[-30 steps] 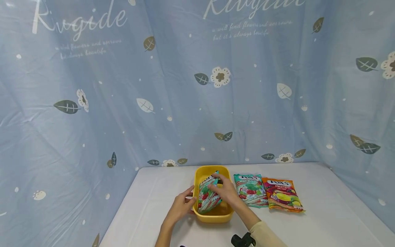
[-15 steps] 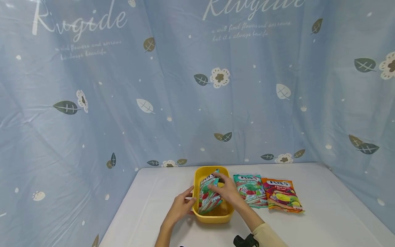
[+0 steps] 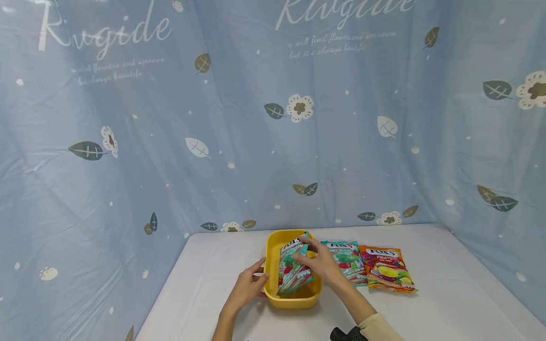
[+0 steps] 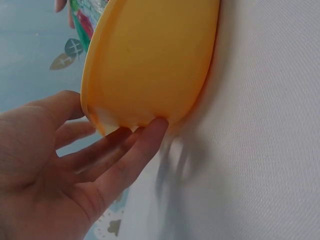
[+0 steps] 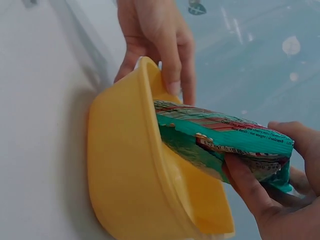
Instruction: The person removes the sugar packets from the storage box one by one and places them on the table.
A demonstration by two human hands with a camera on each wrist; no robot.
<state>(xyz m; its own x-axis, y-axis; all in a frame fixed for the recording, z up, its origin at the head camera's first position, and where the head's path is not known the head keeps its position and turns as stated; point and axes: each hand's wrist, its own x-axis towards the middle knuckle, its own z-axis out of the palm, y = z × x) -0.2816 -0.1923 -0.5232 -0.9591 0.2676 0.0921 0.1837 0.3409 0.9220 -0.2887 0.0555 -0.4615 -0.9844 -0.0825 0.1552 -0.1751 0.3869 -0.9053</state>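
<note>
A yellow plastic bin (image 3: 294, 303) stands on the white table. My left hand (image 3: 247, 286) holds its left side, with fingers (image 4: 142, 150) against the outer wall and the thumb at the rim. In the right wrist view, part of the left hand (image 5: 160, 37) reaches over the rim. My right hand (image 3: 322, 260) grips a teal Fox's candy bag (image 3: 292, 270) by its right edge, thumb on one face and fingers on the other. The bag is tilted, its lower end inside the bin and its top near the far rim.
Right of the bin lie another teal Fox's candy bag (image 3: 347, 260), partly behind the right hand, and an orange Fox's fruits bag (image 3: 388, 270), side by side. A blue printed curtain (image 3: 239, 118) hangs behind and beside the white table (image 3: 204, 274).
My right hand has shifted the teal candy bag slightly right and up within the bin. The left hand keeps its hold on the bin. The head view has turned slightly.
</note>
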